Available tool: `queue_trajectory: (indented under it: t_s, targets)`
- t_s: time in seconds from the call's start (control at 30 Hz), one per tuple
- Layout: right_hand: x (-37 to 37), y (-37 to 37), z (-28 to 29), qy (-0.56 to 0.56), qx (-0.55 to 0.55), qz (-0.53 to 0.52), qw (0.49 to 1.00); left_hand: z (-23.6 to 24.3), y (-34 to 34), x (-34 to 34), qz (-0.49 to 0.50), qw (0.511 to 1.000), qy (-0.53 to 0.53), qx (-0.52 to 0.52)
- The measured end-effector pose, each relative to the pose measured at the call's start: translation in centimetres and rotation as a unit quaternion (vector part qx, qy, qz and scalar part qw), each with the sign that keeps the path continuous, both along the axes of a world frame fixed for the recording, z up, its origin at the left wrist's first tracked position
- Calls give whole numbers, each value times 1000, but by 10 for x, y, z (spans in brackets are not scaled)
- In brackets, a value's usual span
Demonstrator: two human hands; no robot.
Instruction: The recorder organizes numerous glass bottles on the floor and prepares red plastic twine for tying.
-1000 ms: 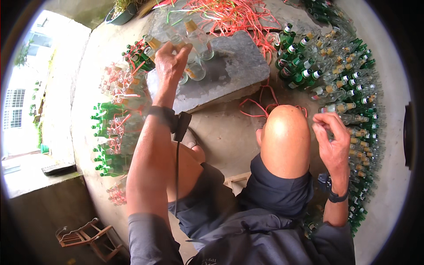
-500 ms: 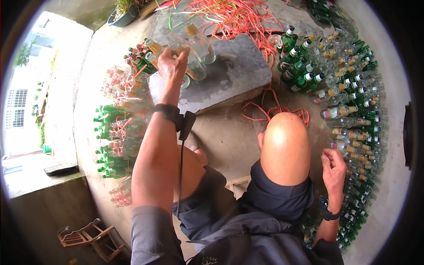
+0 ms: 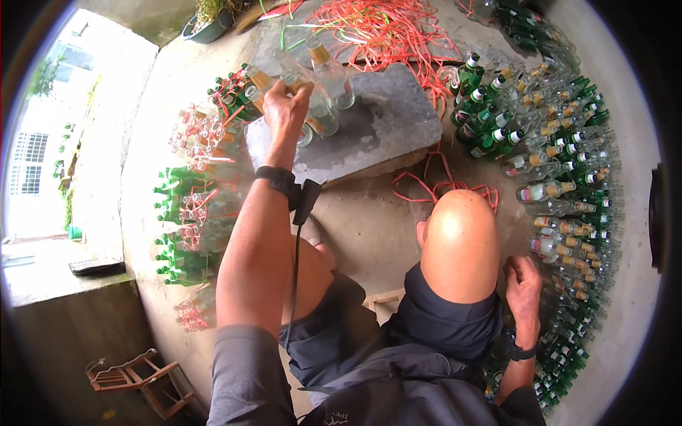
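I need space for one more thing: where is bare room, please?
The slab is bare right of the clear bottles, up to its right edge. The floor is bare between the two feet. The slab's far left part, around the left hand, is crowded.

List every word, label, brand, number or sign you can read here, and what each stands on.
None can be quoted with confidence.
Dark shirt: small pale chest print, too small to read reliably.
Clear bottles at the left hand: labels too blurred.
Clear bottles on the right: coloured labels, too small.
Green bottles: labels too small.
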State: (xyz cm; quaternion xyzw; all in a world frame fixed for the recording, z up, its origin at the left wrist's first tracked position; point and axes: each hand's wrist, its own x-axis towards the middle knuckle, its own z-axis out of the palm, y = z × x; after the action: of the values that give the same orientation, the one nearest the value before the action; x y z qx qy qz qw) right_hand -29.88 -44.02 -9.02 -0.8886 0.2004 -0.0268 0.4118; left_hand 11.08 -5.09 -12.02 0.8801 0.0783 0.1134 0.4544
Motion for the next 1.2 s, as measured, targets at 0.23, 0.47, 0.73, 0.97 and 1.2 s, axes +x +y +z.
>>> queue_trajectory:
  t_s: [0.23, 0.47, 0.73, 0.97, 1.2]
  targets:
    - [0, 8, -1, 19, -40, 25, 999, -4, 2, 5, 2, 1000, -11, 9]
    - [-3, 11, -3, 32, -26, 4, 999, -3, 2, 6, 12, 999, -15, 35]
    - [-18, 3, -17, 49, 6, -9, 999, 0, -1, 3, 20, 1000, -7, 3]
    - [-22, 1, -21, 64, -3, -5, 998, 3, 0, 2, 35, 999, -4, 19]
    - [-28, -3, -34, 84, -14, -15, 996, -8, 15, 10, -35, 999, -20, 5]
